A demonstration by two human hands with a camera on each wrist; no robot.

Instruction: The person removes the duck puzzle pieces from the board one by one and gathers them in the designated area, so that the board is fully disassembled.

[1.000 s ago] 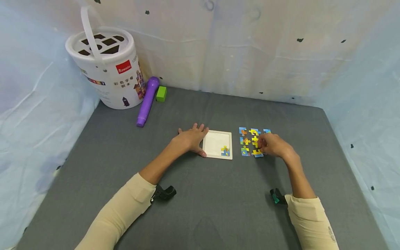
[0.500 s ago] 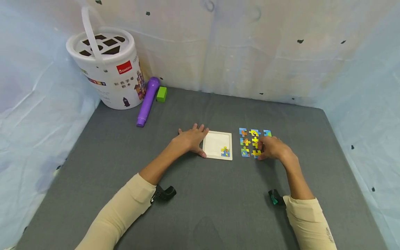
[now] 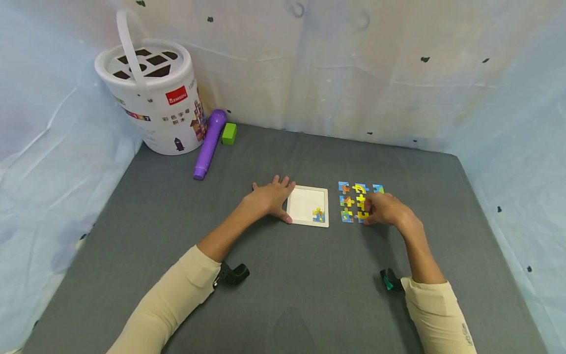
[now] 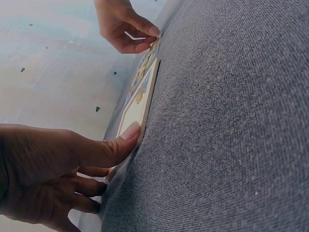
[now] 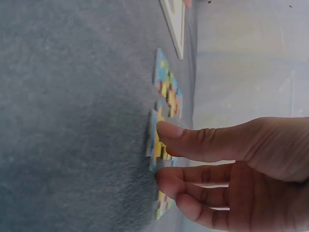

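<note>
My left hand [image 3: 268, 196] rests at the left side of a shallow wooden puzzle tray [image 3: 307, 225], thumb on its near corner, index finger by its far corner. In the left wrist view the thumb presses the tray's rim and the other fingers spread beyond it. One yellow-and-blue puzzle piece [image 3: 319, 215] lies in the tray's near right corner. My right hand [image 3: 388, 209] is low over the loose pieces to the right, with thumb and index fingertips apart at a yellow-and-blue jigsaw piece [image 3: 361, 216]. A gap shows between them in the right wrist view. The hand hides part of the pieces.
Loose pieces lie in rough rows, including an orange-and-blue one [image 3: 343, 187] and a blue-green one [image 3: 378, 188]. A white bucket [image 3: 163, 118], a purple toy microphone [image 3: 210, 145] and a green block [image 3: 229, 133] stand or lie at the back left. Patterned cloth walls surround the grey table.
My right hand has moved slightly nearer the camera and left, its thumb coming down beside the bottom middle piece. More of the blue-green piece shows behind it. The left hand and tray stay put.
</note>
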